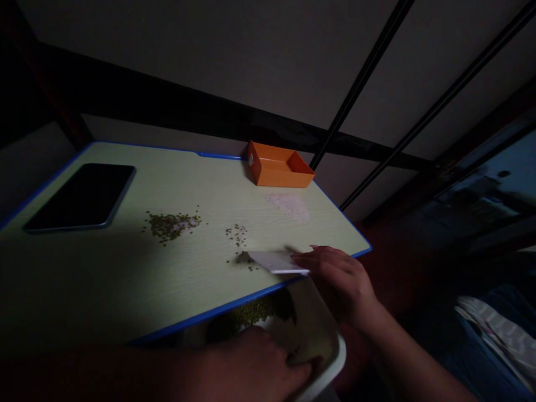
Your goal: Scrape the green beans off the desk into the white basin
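R hand clamped on white card, fingers over its right end, card lying flat on desk nr the front edge, a bit blurred. Card's left tip touches a small dark heap of green beans, w/ a few loose beans around it. L hand is low, down in white plastic tray just below the front edge; fingers spread, too dark, can't tell if it's gripping anything. Tray has more green beans inside, partly shadowed. On desk: bigger bean pile mid-desk, w/ pale grains mixed in at its right end; sparse bean scatter btwn that pile and card; pale grain patch nr right edge; orange box at back edge; black tablet nr left edge, face up.
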Motion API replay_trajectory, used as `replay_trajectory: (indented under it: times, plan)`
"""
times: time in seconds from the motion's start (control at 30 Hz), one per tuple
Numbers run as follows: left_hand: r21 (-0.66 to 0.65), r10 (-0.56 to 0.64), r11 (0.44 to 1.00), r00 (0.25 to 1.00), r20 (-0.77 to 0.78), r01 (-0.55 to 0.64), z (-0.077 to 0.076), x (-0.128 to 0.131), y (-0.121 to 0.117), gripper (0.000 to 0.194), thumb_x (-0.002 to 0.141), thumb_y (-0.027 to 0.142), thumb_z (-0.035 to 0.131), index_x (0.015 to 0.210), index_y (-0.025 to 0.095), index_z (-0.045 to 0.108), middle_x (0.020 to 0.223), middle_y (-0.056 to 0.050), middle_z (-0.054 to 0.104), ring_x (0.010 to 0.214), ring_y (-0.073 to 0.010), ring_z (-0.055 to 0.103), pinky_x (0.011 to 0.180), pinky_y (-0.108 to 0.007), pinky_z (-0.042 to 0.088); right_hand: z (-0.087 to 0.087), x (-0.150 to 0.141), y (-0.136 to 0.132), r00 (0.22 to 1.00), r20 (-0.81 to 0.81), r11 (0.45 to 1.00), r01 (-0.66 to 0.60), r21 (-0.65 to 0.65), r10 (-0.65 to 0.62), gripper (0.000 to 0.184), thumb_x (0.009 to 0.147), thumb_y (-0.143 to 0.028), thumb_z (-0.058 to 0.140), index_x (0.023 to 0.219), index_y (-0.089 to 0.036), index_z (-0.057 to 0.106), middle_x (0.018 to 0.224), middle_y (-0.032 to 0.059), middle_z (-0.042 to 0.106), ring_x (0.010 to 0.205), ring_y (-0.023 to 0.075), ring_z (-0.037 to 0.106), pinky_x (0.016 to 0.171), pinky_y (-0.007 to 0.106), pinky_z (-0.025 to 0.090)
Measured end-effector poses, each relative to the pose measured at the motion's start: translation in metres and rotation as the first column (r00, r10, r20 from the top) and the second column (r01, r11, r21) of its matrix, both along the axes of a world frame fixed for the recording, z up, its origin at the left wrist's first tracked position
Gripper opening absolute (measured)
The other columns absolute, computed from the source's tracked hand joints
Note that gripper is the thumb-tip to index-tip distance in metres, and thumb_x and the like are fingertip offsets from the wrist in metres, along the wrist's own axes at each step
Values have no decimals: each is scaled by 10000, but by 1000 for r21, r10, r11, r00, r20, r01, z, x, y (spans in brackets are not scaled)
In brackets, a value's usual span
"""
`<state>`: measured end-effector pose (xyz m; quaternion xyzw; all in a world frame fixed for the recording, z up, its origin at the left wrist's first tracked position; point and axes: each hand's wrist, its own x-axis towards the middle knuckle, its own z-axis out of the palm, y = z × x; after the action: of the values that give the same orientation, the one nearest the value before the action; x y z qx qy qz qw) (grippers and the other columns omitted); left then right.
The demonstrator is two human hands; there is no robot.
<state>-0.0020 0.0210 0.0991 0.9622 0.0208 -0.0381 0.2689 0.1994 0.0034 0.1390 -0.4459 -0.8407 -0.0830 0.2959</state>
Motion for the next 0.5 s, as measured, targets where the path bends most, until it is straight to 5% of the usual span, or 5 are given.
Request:
replay_trajectory:
  times: [0.17, 0.33, 0.5]
  plan:
    - [70, -47, 996, 999, -16, 48, -2, 0, 0, 394, 894, 281, 511, 1282, 216, 518, 970, -103, 717, 689, -310, 686, 519, -380, 494, -1, 17, -15, 993, 20, 990, 114, 81, -116, 301, 843, -60, 578, 1118, -181, 602, 1009, 67, 737, 940, 160, 687, 949, 338, 502]
    - [83, -80, 993, 997, -15, 81, 0, 2, 1, 412, 906, 285, 489, 1303, 176, 503, 1013, -125, 707, 733, -329, 691, 507, -390, 489, 8, 28, -37, 967, -9, 959, 253, 127, -253, 319, 828, -53, 596, 1098, -222, 613, 960, 29, 748, 854, 147, 705, 815, 244, 549]
    - [68, -58, 996, 996, -70, 63, 3, 2, 3, 371, 905, 368, 523, 1223, 181, 562, 971, -147, 710, 737, -359, 688, 547, -435, 535, 19, 39, -36, 851, -310, 905, 393, -160, -424, 233, 836, -169, 640, 1038, -280, 680, 968, -5, 753, 779, 126, 715, 648, 170, 550]
